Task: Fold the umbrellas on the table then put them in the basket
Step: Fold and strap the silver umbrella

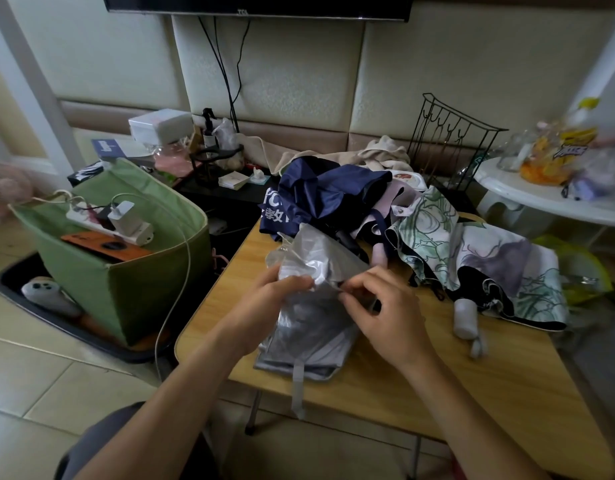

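Note:
A silver-grey umbrella (313, 327) lies on the wooden table (472, 375) in front of me, its strap hanging over the near edge. My left hand (264, 306) pinches a fold of its canopy from the left, and my right hand (385, 313) grips the fabric from the right. Behind it a navy blue umbrella (319, 195) with white lettering lies crumpled. A floral green-and-purple umbrella (479, 258) with a white handle sprawls at the right. The green fabric basket (132, 289) stands on the floor to the left of the table.
The basket holds a white power strip with chargers (115, 223) and an orange item; a white cable hangs over its side. A black wire rack (448, 140) stands behind the umbrellas. A white round side table (541, 195) with bottles is at the right.

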Demonstrator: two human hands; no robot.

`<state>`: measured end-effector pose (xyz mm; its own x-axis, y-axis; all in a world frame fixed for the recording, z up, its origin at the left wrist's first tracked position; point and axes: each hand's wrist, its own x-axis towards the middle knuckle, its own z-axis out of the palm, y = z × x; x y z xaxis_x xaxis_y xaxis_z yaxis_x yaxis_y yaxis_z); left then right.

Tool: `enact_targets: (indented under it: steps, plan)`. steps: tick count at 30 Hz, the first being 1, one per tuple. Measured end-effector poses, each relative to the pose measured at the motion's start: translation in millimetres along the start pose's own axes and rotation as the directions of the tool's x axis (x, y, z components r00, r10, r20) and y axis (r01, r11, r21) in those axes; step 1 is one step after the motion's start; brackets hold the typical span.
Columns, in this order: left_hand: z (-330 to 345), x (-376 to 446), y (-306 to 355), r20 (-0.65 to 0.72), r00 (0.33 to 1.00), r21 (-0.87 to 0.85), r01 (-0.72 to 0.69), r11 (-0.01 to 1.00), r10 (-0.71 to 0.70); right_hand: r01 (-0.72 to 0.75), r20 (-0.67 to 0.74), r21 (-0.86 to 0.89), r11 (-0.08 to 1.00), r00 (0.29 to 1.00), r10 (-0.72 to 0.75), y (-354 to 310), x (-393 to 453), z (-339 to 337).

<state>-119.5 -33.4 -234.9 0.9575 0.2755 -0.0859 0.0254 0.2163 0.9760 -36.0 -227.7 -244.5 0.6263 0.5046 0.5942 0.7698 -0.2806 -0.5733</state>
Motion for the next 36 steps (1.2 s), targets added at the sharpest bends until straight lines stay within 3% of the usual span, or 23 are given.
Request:
enact_targets:
  steps: [12, 18, 24, 29, 36]
  plan:
    - [2, 2, 1, -0.017, 1.0, -0.006, -0.012, 1.0, 0.011, -0.059, -0.038, 0.248, 0.967, 0.997, 0.07, -13, -5, -3]
    - [6, -2, 5, 0.009, 1.0, -0.052, 0.013, 0.999, -0.013, -0.075, -0.04, 0.265, 0.961, 0.995, 0.088, -13, -5, -4]
    - [-2, -3, 6, 0.051, 0.999, 0.096, 0.0, 0.995, -0.005, -0.092, -0.019, 0.284, 0.955, 0.995, 0.101, -12, -7, -2]
    - [5, -7, 9, 0.07, 0.997, 0.02, 0.023, 1.0, -0.024, -0.129, -0.029, 0.28, 0.951, 0.989, 0.143, -10, -9, -1]
    - [5, -1, 4, 0.098, 0.995, -0.115, 0.037, 0.993, -0.026, -0.043, -0.057, 0.247, 0.968, 0.997, 0.059, -16, -12, -4]
